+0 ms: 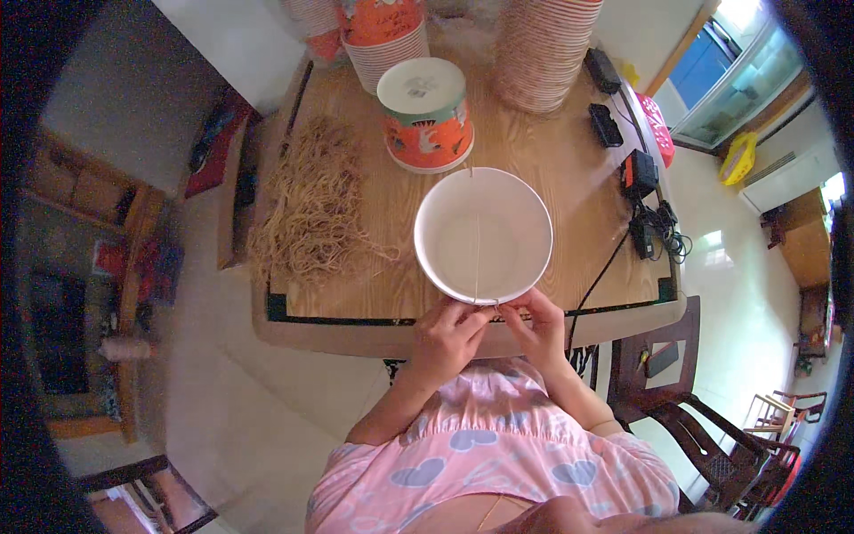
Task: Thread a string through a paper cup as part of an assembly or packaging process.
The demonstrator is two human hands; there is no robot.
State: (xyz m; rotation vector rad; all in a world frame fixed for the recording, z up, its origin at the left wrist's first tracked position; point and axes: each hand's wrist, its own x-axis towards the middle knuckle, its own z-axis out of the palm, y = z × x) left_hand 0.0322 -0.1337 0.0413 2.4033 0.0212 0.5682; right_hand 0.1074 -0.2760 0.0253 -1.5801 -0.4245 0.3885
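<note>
A white paper bucket (445, 233) stands at the table's near edge with its round opening facing up. A thin string (477, 240) runs across the opening from the far rim to the near rim. My left hand (447, 336) is closed at the near rim, fingertips pinching at the string's near end. Close beside it, my right hand (539, 327) pinches at the same spot from the right. The fingertips cover the exact grip and the string's end. Beyond the bucket, an upside-down orange and green printed paper bucket (427, 133) rests on the table.
Left on the wooden table (569, 214) lies a tangled pile of brown twine (316, 205). Tall stacks of paper buckets (547, 53) stand at the back. Black power adapters (639, 173) and cables line the right edge. A dark wooden chair (658, 374) is at the right.
</note>
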